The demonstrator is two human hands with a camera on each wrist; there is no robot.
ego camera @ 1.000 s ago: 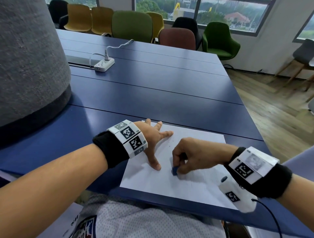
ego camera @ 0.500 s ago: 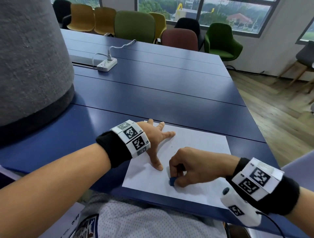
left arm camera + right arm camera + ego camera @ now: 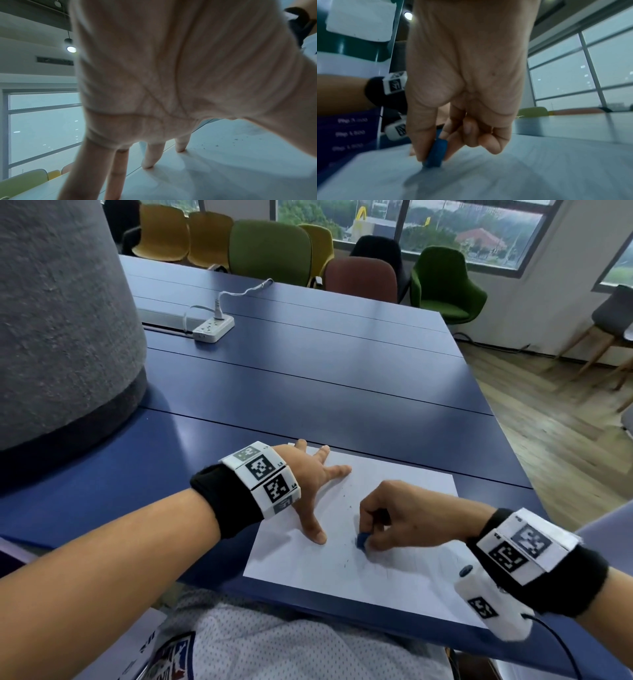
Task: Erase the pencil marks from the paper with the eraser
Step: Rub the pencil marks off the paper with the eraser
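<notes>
A white sheet of paper point(image 3: 407, 494) lies on the blue table point(image 3: 308, 378) near its front edge. My left hand point(image 3: 310, 474) presses flat on the sheet's left part, fingers spread and straight point(image 3: 150, 155). My right hand point(image 3: 387, 518) pinches a small blue eraser point(image 3: 361, 540) between thumb and fingers, its lower end down on the paper point(image 3: 435, 154). Faint pencil marks and dark eraser crumbs point(image 3: 349, 559) dot the sheet around the eraser; crumbs point(image 3: 236, 139) also show in the left wrist view.
A big grey fabric-covered cylinder point(image 3: 58, 320) stands on the table at the left. A white power strip point(image 3: 213, 329) with a cable lies at the far side. Coloured chairs point(image 3: 270, 251) line the far edge. Wooden floor point(image 3: 555, 422) lies to the right.
My right hand with the eraser slid toward me and left across the paper, then back a little away. My left hand stayed pressed in place.
</notes>
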